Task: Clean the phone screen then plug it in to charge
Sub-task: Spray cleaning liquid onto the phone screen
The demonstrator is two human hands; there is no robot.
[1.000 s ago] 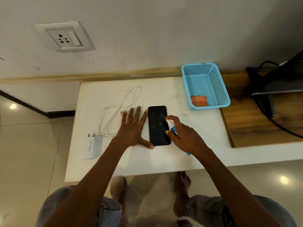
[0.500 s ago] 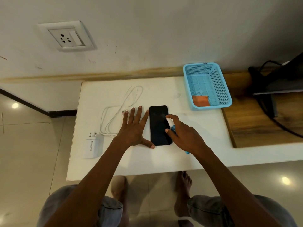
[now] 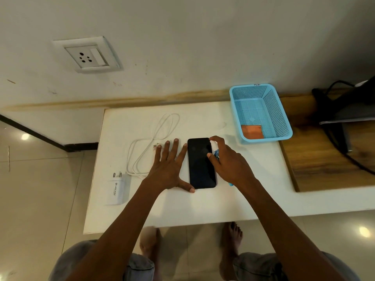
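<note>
**Phone flat on the worktop, one hand bracing, the other holding a small blue item over it**

I see the phone (image 3: 201, 163) lying face up, screen dark, near the middle of the white worktop (image 3: 253, 191), its long side running away from me. My left hand (image 3: 169, 169) lies flat on the worktop just beside the phone's left edge, fingers (image 3: 176, 148) straight and spread, gripping nothing; the thumb reaches along the phone's near-left corner and touches it. My right hand (image 3: 229, 161) hovers over the phone's right edge with its fingers curled round a small blue object (image 3: 216, 154), mostly hidden in the palm, so I cannot tell exactly what it is. The forefinger arches toward the phone's far-right corner.

Left of the left hand, a white cable (image 3: 150, 147) lies in loose loops, its plug end near my fingertips. A white charger adapter (image 3: 117, 190) rests on its side near the worktop's left edge, pins pointing away from me. At the far right corner sits a blue basket (image 3: 284, 118) with an orange cloth (image 3: 252, 131) in its near end. A wall socket (image 3: 87, 55) is mounted above and to the left.
</note>
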